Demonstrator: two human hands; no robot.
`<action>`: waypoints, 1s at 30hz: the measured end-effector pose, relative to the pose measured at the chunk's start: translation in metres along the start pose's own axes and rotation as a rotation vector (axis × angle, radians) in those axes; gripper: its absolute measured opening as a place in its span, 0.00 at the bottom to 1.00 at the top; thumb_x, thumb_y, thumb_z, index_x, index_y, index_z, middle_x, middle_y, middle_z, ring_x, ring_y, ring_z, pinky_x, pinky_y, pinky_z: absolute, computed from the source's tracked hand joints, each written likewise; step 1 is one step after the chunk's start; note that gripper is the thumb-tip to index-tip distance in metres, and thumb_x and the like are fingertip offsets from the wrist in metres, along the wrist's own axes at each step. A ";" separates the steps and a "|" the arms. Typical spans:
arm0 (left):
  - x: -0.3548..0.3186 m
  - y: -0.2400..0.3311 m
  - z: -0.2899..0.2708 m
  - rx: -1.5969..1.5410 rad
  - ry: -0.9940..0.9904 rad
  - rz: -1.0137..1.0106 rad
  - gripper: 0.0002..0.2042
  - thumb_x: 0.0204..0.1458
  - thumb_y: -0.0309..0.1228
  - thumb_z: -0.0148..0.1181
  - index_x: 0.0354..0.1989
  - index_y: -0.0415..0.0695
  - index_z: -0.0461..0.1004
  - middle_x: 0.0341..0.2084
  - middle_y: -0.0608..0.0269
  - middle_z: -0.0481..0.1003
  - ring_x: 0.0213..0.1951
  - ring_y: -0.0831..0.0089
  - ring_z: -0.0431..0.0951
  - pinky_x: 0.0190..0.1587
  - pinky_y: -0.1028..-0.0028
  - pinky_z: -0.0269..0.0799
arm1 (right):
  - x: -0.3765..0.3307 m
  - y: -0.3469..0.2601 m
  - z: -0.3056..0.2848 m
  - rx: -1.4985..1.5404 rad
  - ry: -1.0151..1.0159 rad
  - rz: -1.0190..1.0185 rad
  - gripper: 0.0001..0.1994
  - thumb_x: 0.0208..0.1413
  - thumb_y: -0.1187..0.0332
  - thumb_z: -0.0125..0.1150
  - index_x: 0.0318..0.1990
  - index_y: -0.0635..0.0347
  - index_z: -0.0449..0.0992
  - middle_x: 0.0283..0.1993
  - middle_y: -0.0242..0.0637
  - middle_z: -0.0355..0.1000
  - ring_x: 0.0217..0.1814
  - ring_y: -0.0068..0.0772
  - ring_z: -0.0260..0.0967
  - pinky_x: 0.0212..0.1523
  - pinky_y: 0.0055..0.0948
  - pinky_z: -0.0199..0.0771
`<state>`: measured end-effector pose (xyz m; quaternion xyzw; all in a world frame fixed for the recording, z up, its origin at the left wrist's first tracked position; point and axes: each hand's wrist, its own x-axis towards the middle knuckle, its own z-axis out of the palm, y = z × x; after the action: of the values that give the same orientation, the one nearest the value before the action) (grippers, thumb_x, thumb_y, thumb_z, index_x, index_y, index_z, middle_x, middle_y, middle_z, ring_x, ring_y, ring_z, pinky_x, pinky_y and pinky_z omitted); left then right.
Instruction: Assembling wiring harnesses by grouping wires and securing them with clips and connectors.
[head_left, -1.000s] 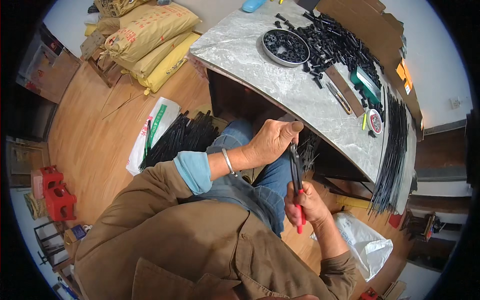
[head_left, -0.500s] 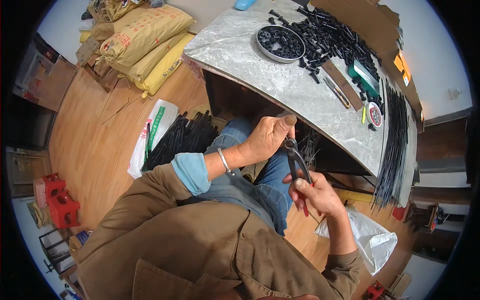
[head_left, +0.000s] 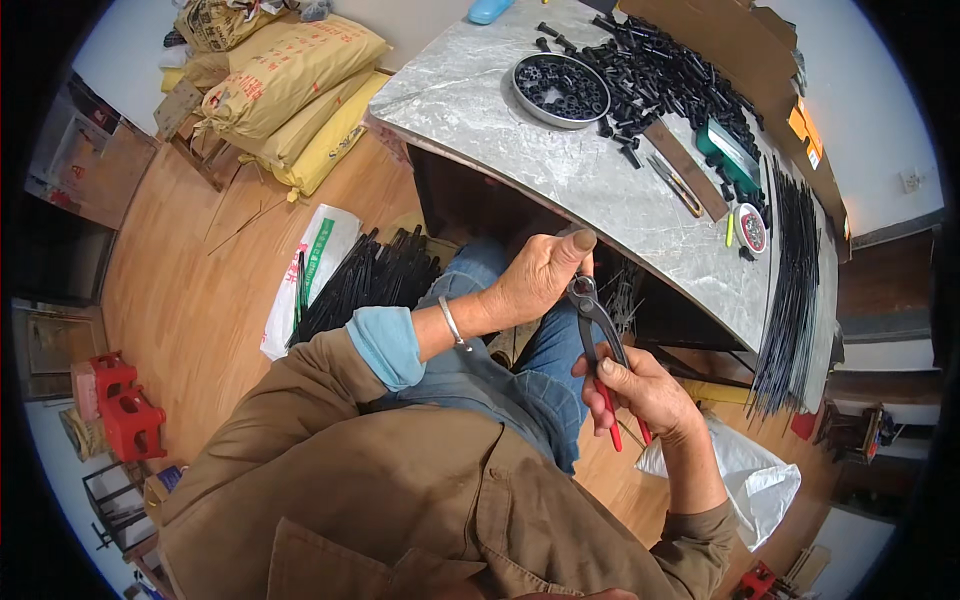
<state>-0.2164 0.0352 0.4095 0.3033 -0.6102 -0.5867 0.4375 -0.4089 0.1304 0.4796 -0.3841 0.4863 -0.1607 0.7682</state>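
Note:
In my right hand point(head_left: 658, 396) are dark end-cutting pincers point(head_left: 604, 322) with red grips; the fingers wrap the handles, which stand apart. The pincers' rounded head meets the fingertips of my left hand point(head_left: 530, 284). That hand is closed in a pinch, thumb on top, and what it holds is hidden behind the thumb and fingers. Both hands are above my lap, just short of the table's front edge. Left of my knee lies a heap of long black rods point(head_left: 372, 284) on a white printed sack point(head_left: 318, 262).
On the grey marbled table point(head_left: 470, 110) are a round pan point(head_left: 518, 98) of small black ring-like parts, a pile of black bolt-like pieces point(head_left: 672, 75), tweezers point(head_left: 675, 187), a small white tub point(head_left: 750, 228) and thin dark wires point(head_left: 793, 290). Stacked sacks point(head_left: 300, 75) stand far left; red stools point(head_left: 130, 410) lie left.
The pincers' handles have spread apart and more of the red grips shows. My right hand has shifted slightly to the right; my left hand has barely moved.

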 end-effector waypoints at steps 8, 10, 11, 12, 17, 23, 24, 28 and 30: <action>0.003 0.000 0.000 -0.049 -0.057 -0.080 0.39 0.56 0.66 0.31 0.18 0.39 0.69 0.11 0.70 0.62 0.19 0.82 0.62 0.22 0.78 0.57 | 0.004 0.008 -0.005 0.004 -0.076 -0.037 0.21 0.65 0.54 0.48 0.50 0.67 0.67 0.28 0.34 0.70 0.26 0.23 0.70 0.30 0.23 0.74; 0.003 -0.001 0.001 -0.045 -0.024 -0.031 0.40 0.56 0.67 0.31 0.17 0.38 0.70 0.08 0.70 0.60 0.17 0.82 0.60 0.19 0.77 0.55 | 0.005 0.008 -0.005 0.002 -0.071 -0.037 0.21 0.65 0.54 0.48 0.51 0.66 0.67 0.28 0.33 0.69 0.26 0.23 0.69 0.30 0.23 0.74; 0.004 0.000 0.001 -0.042 -0.025 -0.042 0.40 0.56 0.67 0.31 0.17 0.38 0.70 0.08 0.70 0.60 0.17 0.82 0.60 0.19 0.77 0.55 | 0.005 0.008 -0.005 0.000 -0.065 -0.037 0.21 0.65 0.54 0.47 0.51 0.66 0.67 0.28 0.33 0.69 0.26 0.23 0.69 0.30 0.23 0.74; 0.004 0.001 0.001 -0.040 -0.026 -0.052 0.40 0.56 0.67 0.31 0.17 0.38 0.70 0.08 0.70 0.61 0.16 0.82 0.60 0.19 0.77 0.55 | 0.004 0.008 -0.005 0.000 -0.065 -0.036 0.21 0.65 0.54 0.47 0.51 0.66 0.67 0.28 0.33 0.69 0.26 0.23 0.69 0.30 0.23 0.74; 0.005 0.005 0.000 -0.081 -0.073 -0.105 0.40 0.56 0.67 0.31 0.16 0.39 0.70 0.08 0.70 0.60 0.16 0.83 0.60 0.18 0.78 0.53 | 0.010 0.010 -0.002 -0.067 -0.017 -0.072 0.20 0.64 0.52 0.47 0.41 0.64 0.69 0.22 0.29 0.63 0.21 0.21 0.64 0.23 0.21 0.68; 0.009 0.009 -0.005 -0.075 -0.148 -0.144 0.39 0.57 0.67 0.29 0.15 0.41 0.68 0.12 0.71 0.63 0.18 0.83 0.61 0.20 0.79 0.55 | 0.020 0.020 0.008 0.021 0.013 -0.009 0.22 0.64 0.48 0.46 0.28 0.59 0.63 0.18 0.27 0.56 0.16 0.20 0.53 0.17 0.21 0.57; 0.010 0.007 -0.004 -0.073 -0.132 -0.137 0.39 0.58 0.66 0.29 0.15 0.41 0.68 0.11 0.71 0.62 0.18 0.83 0.61 0.20 0.79 0.55 | 0.020 0.020 0.009 0.032 0.020 -0.002 0.23 0.64 0.46 0.46 0.27 0.58 0.63 0.16 0.27 0.54 0.15 0.21 0.51 0.16 0.23 0.55; 0.017 -0.007 0.006 -0.056 0.013 0.004 0.37 0.60 0.62 0.31 0.16 0.41 0.68 0.10 0.71 0.62 0.16 0.84 0.60 0.19 0.80 0.54 | 0.017 0.016 0.009 0.075 0.066 -0.048 0.21 0.64 0.50 0.48 0.26 0.59 0.66 0.17 0.27 0.58 0.15 0.21 0.54 0.16 0.23 0.57; 0.024 -0.007 -0.010 -0.004 0.229 -0.031 0.35 0.61 0.60 0.33 0.19 0.40 0.68 0.08 0.72 0.59 0.12 0.85 0.57 0.16 0.81 0.51 | 0.006 0.002 0.013 -0.261 -0.180 0.168 0.17 0.64 0.57 0.50 0.29 0.62 0.70 0.18 0.28 0.64 0.16 0.19 0.59 0.16 0.24 0.60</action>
<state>-0.2191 0.0086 0.4060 0.3769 -0.5504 -0.5560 0.4958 -0.3949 0.1343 0.4774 -0.4514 0.4628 0.0033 0.7629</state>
